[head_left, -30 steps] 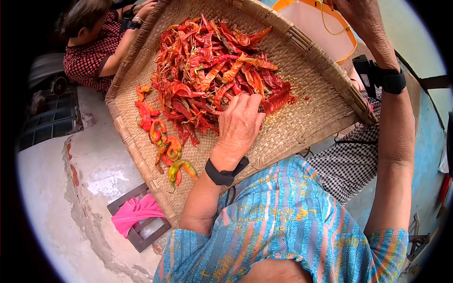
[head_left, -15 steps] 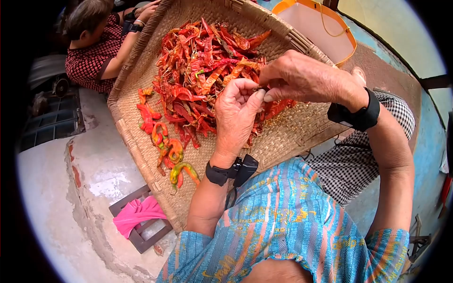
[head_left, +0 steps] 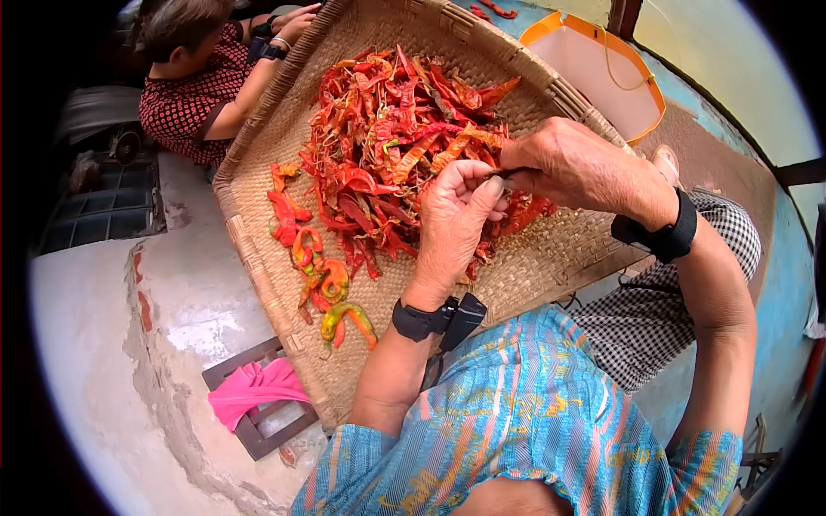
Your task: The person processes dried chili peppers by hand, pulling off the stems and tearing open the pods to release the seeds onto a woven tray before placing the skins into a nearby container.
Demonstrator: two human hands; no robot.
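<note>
A heap of wrinkled red dried chili peppers (head_left: 387, 146) lies on a large woven tray (head_left: 275, 146). Over the near right side of the heap, my left hand (head_left: 456, 215) and my right hand (head_left: 576, 168) meet fingertip to fingertip. Both are closed in a pinch on a small, dark, shrivelled dried chili pepper (head_left: 502, 175), mostly hidden by the fingers. Along the tray's left side, apart from the heap, sit several fresher, curled peppers (head_left: 348, 318) in red, orange and green.
Another person (head_left: 194, 95) sits beyond the tray's far left edge, hands near its rim. An orange-rimmed container (head_left: 594, 77) stands at the far right. A pink cloth (head_left: 258, 391) hangs over a dark wooden stool (head_left: 280, 434) at lower left. A few red peppers (head_left: 495, 9) lie beyond the tray.
The whole view has shifted, so the tray and heap appear slightly right and lower. My hands stay pinched together, and the dark piece between them shows more clearly.
</note>
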